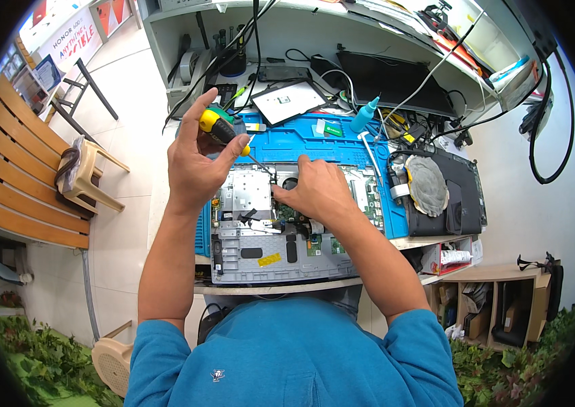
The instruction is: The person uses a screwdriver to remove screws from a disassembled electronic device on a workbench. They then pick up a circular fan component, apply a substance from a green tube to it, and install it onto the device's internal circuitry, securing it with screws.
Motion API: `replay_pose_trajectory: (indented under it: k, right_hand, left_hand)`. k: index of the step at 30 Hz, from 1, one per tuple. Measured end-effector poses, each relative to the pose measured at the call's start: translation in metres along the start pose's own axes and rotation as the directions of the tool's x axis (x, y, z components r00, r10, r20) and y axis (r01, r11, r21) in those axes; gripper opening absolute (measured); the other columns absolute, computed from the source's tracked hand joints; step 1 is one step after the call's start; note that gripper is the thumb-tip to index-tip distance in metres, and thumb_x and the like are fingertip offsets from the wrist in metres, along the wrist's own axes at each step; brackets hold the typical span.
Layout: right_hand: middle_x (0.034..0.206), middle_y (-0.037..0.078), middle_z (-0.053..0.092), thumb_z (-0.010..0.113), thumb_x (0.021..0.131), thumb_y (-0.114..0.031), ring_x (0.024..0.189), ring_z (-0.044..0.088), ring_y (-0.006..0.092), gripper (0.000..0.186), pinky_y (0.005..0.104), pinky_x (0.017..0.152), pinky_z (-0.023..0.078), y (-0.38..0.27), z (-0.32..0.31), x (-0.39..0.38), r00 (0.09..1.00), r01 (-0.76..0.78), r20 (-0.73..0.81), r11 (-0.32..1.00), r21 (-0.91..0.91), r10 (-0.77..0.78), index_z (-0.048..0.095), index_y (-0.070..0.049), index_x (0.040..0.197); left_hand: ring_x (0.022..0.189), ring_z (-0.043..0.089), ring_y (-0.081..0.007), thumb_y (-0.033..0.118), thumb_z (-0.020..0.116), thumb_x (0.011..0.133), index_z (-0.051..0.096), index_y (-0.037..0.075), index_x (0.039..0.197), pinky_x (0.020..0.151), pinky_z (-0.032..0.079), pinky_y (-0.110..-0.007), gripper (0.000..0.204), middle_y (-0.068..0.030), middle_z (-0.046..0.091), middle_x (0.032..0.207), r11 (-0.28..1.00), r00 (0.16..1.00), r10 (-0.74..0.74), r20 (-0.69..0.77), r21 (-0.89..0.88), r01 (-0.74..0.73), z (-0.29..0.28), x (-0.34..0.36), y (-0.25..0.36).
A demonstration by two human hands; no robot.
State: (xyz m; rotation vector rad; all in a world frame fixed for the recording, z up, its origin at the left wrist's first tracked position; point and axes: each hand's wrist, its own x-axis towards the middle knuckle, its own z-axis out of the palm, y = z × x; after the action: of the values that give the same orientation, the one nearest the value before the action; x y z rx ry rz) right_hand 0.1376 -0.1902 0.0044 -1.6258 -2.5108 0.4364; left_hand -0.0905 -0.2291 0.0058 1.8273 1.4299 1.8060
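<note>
Here, a yellow-handled screwdriver (pixel 217 127) is grasped by the left hand (pixel 196 154) at the opened laptop's (pixel 270 243) eleven o'clock, best set upright; the right hand's (pixel 320 190) grip cannot be told.

One Left Hand (pixel 196 164), One Right Hand (pixel 320 191), One Screwdriver (pixel 216 127)

A count of two hands and a single tool at center frame is joined by one opened laptop base (pixel 324 269), one yellow strip (pixel 270 260) and one blue mat (pixel 275 150). Above center stand one teal bottle (pixel 367 114) and one white-faced panel (pixel 299 96); one dark flat screen (pixel 403 81) shows at upper right. One round grey pad (pixel 426 184) and one dark laptop-shaped unit (pixel 460 202) appear at right, one shelf unit (pixel 491 273) at lower right. Two beige stools, one at middle left (pixel 89 173), one at lower left (pixel 112 364), join one slatted wooden seat (pixel 37 178).
</note>
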Motion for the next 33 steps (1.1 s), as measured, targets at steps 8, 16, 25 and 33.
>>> replay_pose_trajectory:
  k: [8, 16, 25, 33]
  right_hand:
    - [0.103, 0.030, 0.080, 0.085, 0.090, -0.051, 0.101, 0.079, 0.0443, 0.066, 0.0510, 0.093, 0.063, -0.004, -0.006, -0.003, 0.999, 0.013, 0.042, 0.998, -0.058, -0.011, 0.073, 0.009, 0.113]
    - [0.103, 0.027, 0.079, 0.083, 0.089, -0.069, 0.099, 0.079, 0.0452, 0.076, 0.0540, 0.089, 0.062, 0.009, 0.008, -0.003, 0.998, 0.054, -0.018, 0.996, -0.066, -0.055, 0.074, 0.003, 0.113]
    - [0.098, 0.026, 0.080, 0.085, 0.090, -0.059, 0.098, 0.079, 0.0437, 0.066, 0.0520, 0.089, 0.063, 0.001, -0.004, -0.003, 0.999, 0.032, 0.041, 0.998, -0.060, -0.030, 0.075, 0.003, 0.111]
    - [0.098, 0.028, 0.080, 0.082, 0.089, -0.058, 0.098, 0.080, 0.0440, 0.068, 0.0511, 0.091, 0.064, 0.001, -0.004, -0.004, 0.999, 0.007, 0.032, 0.999, -0.036, -0.006, 0.074, 0.007, 0.109]
  left_hand:
    - [0.104, 0.080, -0.0175, 0.021, 0.092, 0.095, 0.053, 0.009, 0.161, 0.099, 0.067, -0.034, 0.078, -0.0107, 0.077, 0.117, 0.998, 0.998, -0.060, 0.032, 0.003, 0.060, -0.001, -0.002, 0.005]
    - [0.105, 0.080, -0.0174, 0.021, 0.092, 0.095, 0.053, 0.009, 0.161, 0.099, 0.067, -0.033, 0.078, -0.0101, 0.077, 0.117, 0.999, 0.998, -0.045, 0.037, -0.010, 0.045, 0.001, -0.003, 0.006]
    - [0.106, 0.080, -0.0177, 0.023, 0.092, 0.095, 0.052, 0.009, 0.161, 0.098, 0.067, -0.034, 0.078, -0.0103, 0.076, 0.117, 0.998, 0.997, -0.060, 0.045, 0.005, 0.060, 0.005, -0.005, 0.006]
    - [0.106, 0.079, -0.0182, 0.024, 0.093, 0.094, 0.052, 0.009, 0.161, 0.098, 0.067, -0.034, 0.079, -0.0112, 0.076, 0.119, 0.998, 0.998, -0.058, 0.030, -0.009, 0.058, 0.005, -0.005, 0.006]
